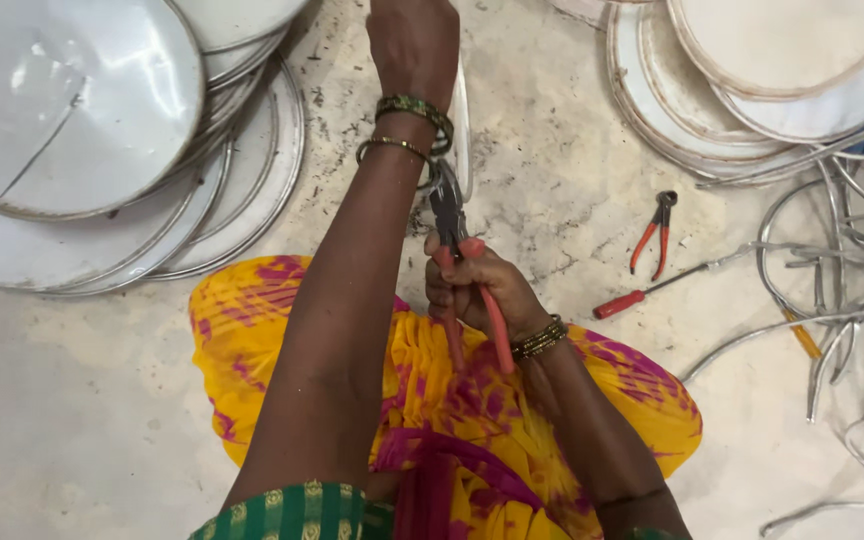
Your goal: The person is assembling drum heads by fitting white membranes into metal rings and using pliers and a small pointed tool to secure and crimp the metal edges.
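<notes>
here, what we see from the head view, line by line:

pliers: red-handled pliers sit near the middle of the picture, above our lap; the long axis runs almost up and down, the dark nose pointing away from us and a little left, the handles slanting back toward our right wrist.

right hand: our right hand has its grip clamped around the red handles, fingers curled tight on the upper part of them; the handles look squeezed close together.

left hand: our left hand reaches far forward, bangles on the wrist, its grip closed on the top of a white disc that stands on edge; we cannot tell how the fingers lie, since we see only the back of the hand and the frame cuts it off.

nose of pliers: it meets the rim of the white disc just below our left wrist; whether it bites the rim we cannot tell, the forearm covers that spot.

floor: pale stone floor; stacked white discs to the left, more stacked discs at the upper right.

right side: small red cutters, a red-handled screwdriver and a tangle of wire hoops, well apart from both hands.

lap: yellow and pink cloth.
</notes>
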